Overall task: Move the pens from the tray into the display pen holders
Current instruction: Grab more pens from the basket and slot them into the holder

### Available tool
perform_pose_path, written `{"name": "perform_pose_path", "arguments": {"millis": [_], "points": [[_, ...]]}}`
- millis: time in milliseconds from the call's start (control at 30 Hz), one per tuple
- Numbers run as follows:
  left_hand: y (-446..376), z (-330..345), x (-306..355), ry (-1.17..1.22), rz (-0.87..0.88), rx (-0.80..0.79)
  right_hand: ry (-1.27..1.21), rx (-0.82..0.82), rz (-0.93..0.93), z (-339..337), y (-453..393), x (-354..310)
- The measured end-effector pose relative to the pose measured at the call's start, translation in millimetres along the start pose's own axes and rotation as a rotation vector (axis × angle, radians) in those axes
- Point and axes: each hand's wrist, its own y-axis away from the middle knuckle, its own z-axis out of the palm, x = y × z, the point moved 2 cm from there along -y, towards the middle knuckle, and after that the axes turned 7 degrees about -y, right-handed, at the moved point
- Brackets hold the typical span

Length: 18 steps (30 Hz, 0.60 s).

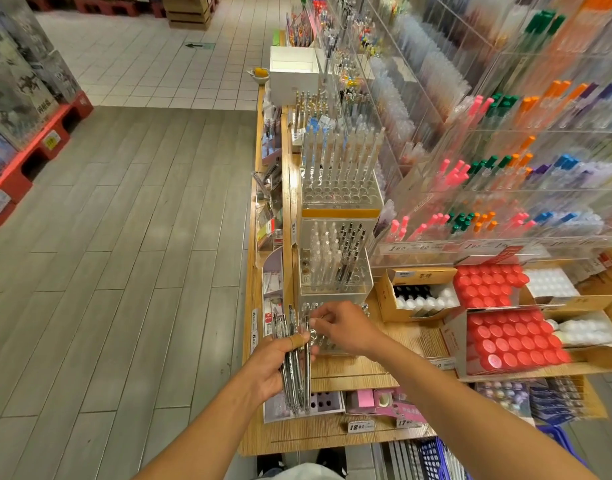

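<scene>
My left hand (pixel 271 367) grips a bundle of several clear-barrelled pens (pixel 295 370), held upright at the left front corner of the wooden counter. My right hand (pixel 341 327) pinches the top of one pen (pixel 308 341) at the bundle's right side, just in front of the nearest clear acrylic pen holder (pixel 328 344), which my hands partly hide. Behind it stand a second holder (pixel 335 268) with clear and dark pens and a third (pixel 341 174) with tall white pens. No tray is in view.
Boxes of red-capped bottles (pixel 512 341) and white bottles (pixel 422 299) sit on the wooden counter (pixel 373 368) to the right. Tall acrylic racks of coloured pens (pixel 498 161) rise behind. Grey plank floor (pixel 124 254) lies to the left; a blue basket (pixel 432 459) is below.
</scene>
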Motion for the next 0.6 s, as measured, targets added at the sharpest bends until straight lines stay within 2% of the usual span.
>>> {"name": "perform_pose_path", "arguments": {"millis": [167, 233, 367, 467, 600], "points": [[2.2, 3.0, -1.7, -0.019, 0.033, -0.030, -0.338, -0.065, 0.152, 3.1, 5.1, -3.6], [3.3, 2.9, -2.5, -0.025, 0.040, -0.027, -0.371, -0.074, 0.180, 1.0, 6.1, -4.0], [2.0, -1.9, -4.2, -0.043, 0.032, 0.088, -0.400, -0.024, 0.157, -15.7, 7.9, -8.3], [-0.2, -8.2, -5.2, -0.045, 0.006, 0.150, -0.338, 0.046, 0.068, -29.9, 10.6, -12.9], [-2.8, -14.6, -7.2, -0.073, -0.018, 0.173, -0.081, 0.121, -0.112, -37.4, 16.1, -15.8]]}}
